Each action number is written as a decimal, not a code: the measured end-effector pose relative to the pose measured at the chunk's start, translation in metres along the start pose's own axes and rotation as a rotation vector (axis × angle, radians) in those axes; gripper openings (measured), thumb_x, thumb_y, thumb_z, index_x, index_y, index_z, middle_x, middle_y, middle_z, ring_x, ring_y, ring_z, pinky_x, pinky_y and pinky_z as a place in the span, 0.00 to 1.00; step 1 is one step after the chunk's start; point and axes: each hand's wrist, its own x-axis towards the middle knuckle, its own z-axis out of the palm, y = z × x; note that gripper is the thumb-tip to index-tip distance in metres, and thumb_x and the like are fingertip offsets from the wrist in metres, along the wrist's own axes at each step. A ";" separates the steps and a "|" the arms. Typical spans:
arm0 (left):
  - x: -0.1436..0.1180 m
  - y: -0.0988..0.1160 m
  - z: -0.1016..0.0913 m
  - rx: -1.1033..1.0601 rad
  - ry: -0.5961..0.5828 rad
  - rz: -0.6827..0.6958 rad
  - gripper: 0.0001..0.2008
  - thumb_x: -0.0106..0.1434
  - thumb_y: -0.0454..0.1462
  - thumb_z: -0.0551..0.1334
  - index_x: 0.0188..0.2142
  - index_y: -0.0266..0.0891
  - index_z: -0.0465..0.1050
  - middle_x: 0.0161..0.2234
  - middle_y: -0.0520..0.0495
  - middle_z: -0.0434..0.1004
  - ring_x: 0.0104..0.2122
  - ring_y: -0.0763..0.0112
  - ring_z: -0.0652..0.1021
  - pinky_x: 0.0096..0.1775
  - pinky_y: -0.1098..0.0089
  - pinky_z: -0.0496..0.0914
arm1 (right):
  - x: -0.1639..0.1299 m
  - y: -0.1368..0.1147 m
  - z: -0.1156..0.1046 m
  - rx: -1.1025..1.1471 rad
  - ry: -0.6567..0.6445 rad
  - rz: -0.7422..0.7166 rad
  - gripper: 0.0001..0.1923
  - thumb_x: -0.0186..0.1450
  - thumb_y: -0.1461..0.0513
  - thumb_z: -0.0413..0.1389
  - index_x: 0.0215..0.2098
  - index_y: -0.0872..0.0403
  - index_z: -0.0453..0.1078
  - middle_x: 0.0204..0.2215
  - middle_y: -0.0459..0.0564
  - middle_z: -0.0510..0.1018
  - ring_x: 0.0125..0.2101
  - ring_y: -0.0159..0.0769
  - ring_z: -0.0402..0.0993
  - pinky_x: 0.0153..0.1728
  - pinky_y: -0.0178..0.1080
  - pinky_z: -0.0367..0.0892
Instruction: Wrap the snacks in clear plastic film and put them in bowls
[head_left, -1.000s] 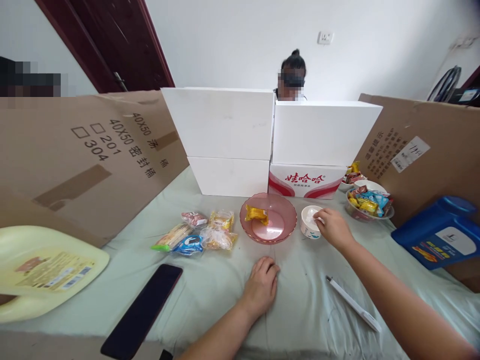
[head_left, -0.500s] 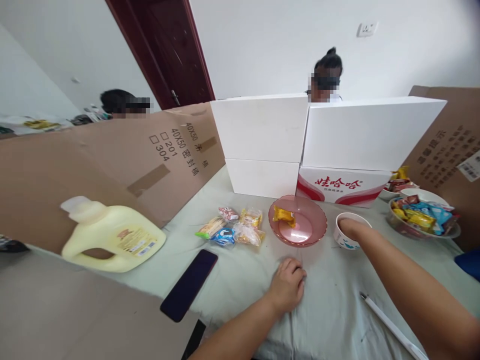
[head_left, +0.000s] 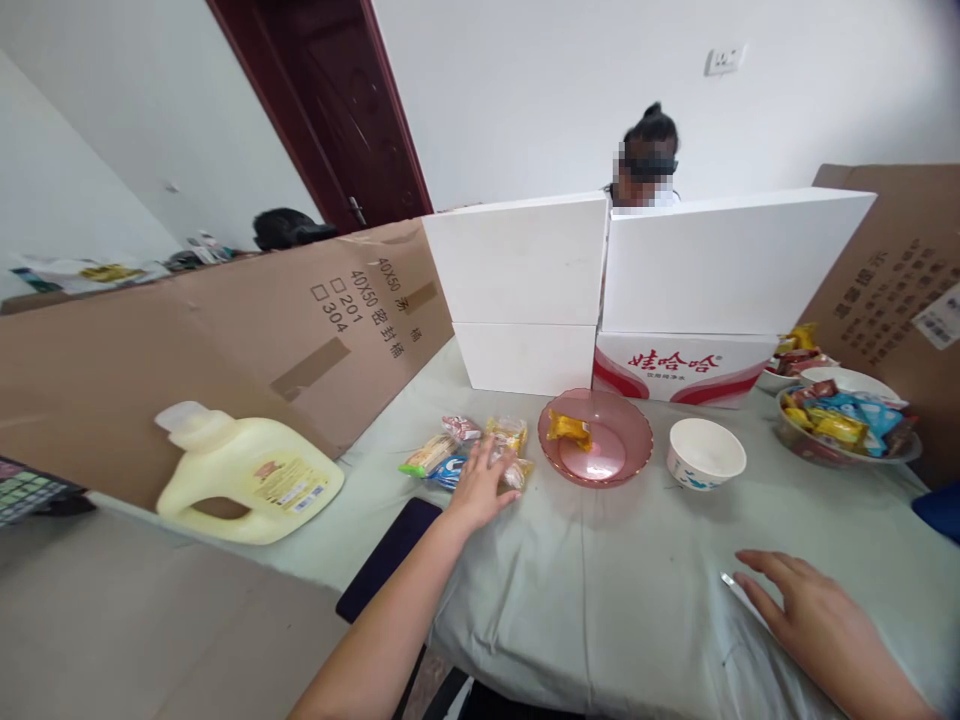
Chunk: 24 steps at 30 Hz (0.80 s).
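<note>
Bench [head_left: 570, 610] under a pale green cover, bounded at its far edge by stacked white boxes [head_left: 517, 262] and along its left and right edges by cardboard panels [head_left: 225, 330]. Bare surface extends from the pink bowl [head_left: 619, 452] and the white tub [head_left: 694, 474] to the near edge, between the two hands. A yellow jug [head_left: 281, 468] occupies the near-left corner; a dark phone [head_left: 390, 555], partly hidden by the left forearm [head_left: 394, 610], lies close to the near edge.

Left hand [head_left: 484, 488]: fingers spread wide over the snack packets [head_left: 429, 456], which lie just left of the pink bowl; contact cannot be told. Right hand [head_left: 814, 615]: thumb and forefinger parted over the pen [head_left: 739, 592], toward the near-right corner; it covers most of the pen, and contact is likewise uncertain. One gold packet [head_left: 570, 430] lies inside the pink bowl.
</note>
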 end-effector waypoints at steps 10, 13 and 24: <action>-0.084 0.111 0.024 -0.150 0.086 0.266 0.20 0.61 0.30 0.55 0.52 0.45 0.69 0.50 0.41 0.71 0.48 0.55 0.73 0.48 0.53 0.72 | -0.074 -0.019 0.021 0.033 0.154 0.149 0.16 0.69 0.54 0.44 0.47 0.50 0.69 0.39 0.53 0.77 0.41 0.44 0.74 0.42 0.48 0.71; -0.105 0.141 0.040 -0.203 0.117 0.355 0.26 0.59 0.28 0.56 0.57 0.46 0.63 0.52 0.39 0.68 0.51 0.54 0.72 0.49 0.51 0.71 | -0.055 -0.046 0.012 0.145 0.156 0.143 0.15 0.70 0.56 0.43 0.49 0.49 0.67 0.42 0.53 0.75 0.42 0.41 0.75 0.42 0.45 0.72; -0.120 0.138 0.057 -0.417 0.326 0.269 0.34 0.63 0.38 0.62 0.64 0.36 0.46 0.56 0.31 0.62 0.57 0.53 0.68 0.51 0.51 0.72 | -0.016 -0.159 0.016 0.306 -0.111 -0.243 0.18 0.69 0.66 0.43 0.52 0.50 0.68 0.43 0.53 0.76 0.39 0.38 0.76 0.40 0.41 0.73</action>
